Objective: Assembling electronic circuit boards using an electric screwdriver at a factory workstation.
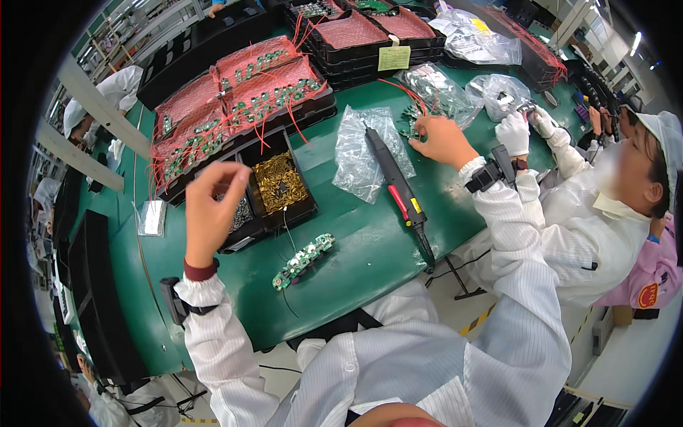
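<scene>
My left hand (215, 203) is raised over the black parts bin (311, 206), its fingers curled toward the thumb; anything in them is too small to see. Beneath it the bin holds silver screws (240, 213), partly hidden, and brass-coloured pieces (279, 183). Out to the right, my right hand (445, 141) pinches at a small green circuit board (408, 133) beside several others with red wires. A long curved green circuit board (304, 261) lies on the table in front of me, with thin wires at it. Between my hands lies a black electric screwdriver (393, 185) on a clear plastic bag (348, 153).
Black trays (245, 117) lined with pink bubble wrap hold wired boards at the far left. More stacked trays (370, 60) stand behind. Bagged parts (437, 85) lie at the far right. A co-worker's gloved hands (516, 134) work close to my right arm. The green table edge (341, 306) is near me.
</scene>
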Tool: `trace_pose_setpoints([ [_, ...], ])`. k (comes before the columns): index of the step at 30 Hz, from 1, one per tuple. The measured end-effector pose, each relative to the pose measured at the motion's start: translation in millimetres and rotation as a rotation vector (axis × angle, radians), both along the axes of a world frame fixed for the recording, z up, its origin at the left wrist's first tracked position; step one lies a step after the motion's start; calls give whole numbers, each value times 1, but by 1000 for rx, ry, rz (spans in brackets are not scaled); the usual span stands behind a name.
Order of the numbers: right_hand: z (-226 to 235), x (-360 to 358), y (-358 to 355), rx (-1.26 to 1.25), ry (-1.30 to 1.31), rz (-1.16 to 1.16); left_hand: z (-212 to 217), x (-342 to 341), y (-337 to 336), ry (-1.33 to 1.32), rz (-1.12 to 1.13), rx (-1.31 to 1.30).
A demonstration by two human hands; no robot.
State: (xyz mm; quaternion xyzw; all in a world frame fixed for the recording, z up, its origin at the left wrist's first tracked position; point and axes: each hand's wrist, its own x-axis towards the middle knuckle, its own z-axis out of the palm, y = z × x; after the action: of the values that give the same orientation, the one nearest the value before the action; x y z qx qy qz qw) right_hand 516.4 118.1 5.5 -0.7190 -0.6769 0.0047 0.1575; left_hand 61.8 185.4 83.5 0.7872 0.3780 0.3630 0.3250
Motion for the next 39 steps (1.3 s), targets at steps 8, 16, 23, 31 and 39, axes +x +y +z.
trace_pose_setpoints([
  [8,8,-2,-22,55,311,-108,-25,-29,-37,68,29,-17],
  [16,28,0,-32,57,140,-55,-22,-48,-44,13,89,-3],
  [23,96,-89,-50,400,946,99,4,-34,-60,-195,21,59],
  [31,132,-188,-63,251,1237,459,52,7,-98,-223,-81,289],
  [39,129,-230,-68,76,1258,615,58,3,-136,-131,169,421],
])
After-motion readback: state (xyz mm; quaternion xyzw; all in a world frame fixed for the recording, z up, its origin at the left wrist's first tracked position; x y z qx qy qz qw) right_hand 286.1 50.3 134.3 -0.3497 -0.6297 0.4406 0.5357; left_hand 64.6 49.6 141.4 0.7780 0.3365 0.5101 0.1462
